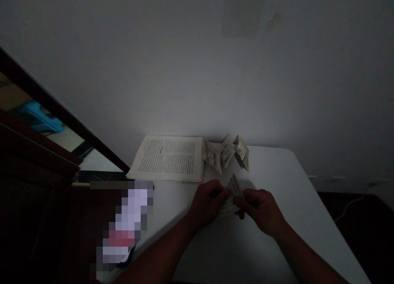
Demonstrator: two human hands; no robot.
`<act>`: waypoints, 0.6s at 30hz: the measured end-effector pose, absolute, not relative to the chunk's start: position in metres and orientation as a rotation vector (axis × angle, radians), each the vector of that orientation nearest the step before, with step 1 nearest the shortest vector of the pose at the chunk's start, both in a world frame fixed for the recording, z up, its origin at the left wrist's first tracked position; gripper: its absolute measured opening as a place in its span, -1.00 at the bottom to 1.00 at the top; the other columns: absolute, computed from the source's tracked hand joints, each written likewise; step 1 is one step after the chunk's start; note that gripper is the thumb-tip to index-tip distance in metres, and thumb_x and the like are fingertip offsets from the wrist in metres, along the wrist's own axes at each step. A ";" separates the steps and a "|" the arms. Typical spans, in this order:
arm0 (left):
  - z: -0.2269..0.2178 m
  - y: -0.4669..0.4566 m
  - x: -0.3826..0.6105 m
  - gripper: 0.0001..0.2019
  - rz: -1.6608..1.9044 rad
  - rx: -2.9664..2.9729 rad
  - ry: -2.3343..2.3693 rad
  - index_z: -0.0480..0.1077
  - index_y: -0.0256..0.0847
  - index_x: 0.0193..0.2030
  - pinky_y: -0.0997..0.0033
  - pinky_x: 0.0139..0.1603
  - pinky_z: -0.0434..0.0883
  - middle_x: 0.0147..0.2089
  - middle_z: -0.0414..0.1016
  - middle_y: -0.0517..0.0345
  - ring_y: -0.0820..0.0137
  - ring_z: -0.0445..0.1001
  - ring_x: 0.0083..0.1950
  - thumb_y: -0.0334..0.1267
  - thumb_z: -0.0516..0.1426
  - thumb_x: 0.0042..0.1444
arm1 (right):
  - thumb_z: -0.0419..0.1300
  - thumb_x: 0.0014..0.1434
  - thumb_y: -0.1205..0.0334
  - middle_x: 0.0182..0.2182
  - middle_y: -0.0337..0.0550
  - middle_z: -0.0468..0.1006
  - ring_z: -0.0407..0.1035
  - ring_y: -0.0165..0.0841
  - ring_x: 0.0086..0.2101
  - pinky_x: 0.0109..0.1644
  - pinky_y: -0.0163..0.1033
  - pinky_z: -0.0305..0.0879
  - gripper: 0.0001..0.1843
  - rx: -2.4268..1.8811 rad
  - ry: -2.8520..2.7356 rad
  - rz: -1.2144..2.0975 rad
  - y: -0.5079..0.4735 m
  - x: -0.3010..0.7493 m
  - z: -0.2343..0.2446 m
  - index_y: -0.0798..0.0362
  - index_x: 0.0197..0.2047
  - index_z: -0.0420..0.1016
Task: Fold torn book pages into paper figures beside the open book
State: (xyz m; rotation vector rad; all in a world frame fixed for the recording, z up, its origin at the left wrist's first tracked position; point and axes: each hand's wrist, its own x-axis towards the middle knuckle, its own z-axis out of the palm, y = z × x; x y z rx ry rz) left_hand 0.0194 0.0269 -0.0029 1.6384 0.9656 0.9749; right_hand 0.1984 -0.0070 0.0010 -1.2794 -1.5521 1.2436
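Observation:
Between my two hands is a piece of folded printed paper [235, 186], its pointed end facing up and away from me. My left hand [209, 202] pinches its left side, thumb on top. On the right side, my right hand [257, 206] grips it between thumb and fingers. Parts of the paper are hidden behind the fingers. Just beyond my hands, three folded paper boats stand in a row: a left boat [212, 156], a middle boat [226, 152] and a right boat [241, 152].
A stack of printed pages [168, 159] lies left of the boats, against the wall [184, 70]. A pixelated phone-like object [129, 222] is at the left edge of the white table [277, 173]. A dark-framed mirror [61, 111] leans at far left.

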 end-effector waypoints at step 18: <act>-0.001 0.026 0.023 -0.70 0.710 1.319 0.918 0.27 -0.26 -0.39 0.67 -0.73 0.10 -0.63 0.35 0.33 0.61 0.18 -0.73 -0.04 0.15 0.04 | 0.26 0.03 0.10 -0.71 -0.27 0.43 0.32 -0.45 -0.65 -0.56 -0.39 0.23 -0.74 -1.280 -1.364 1.201 -0.005 0.193 0.007 0.10 -0.54 0.48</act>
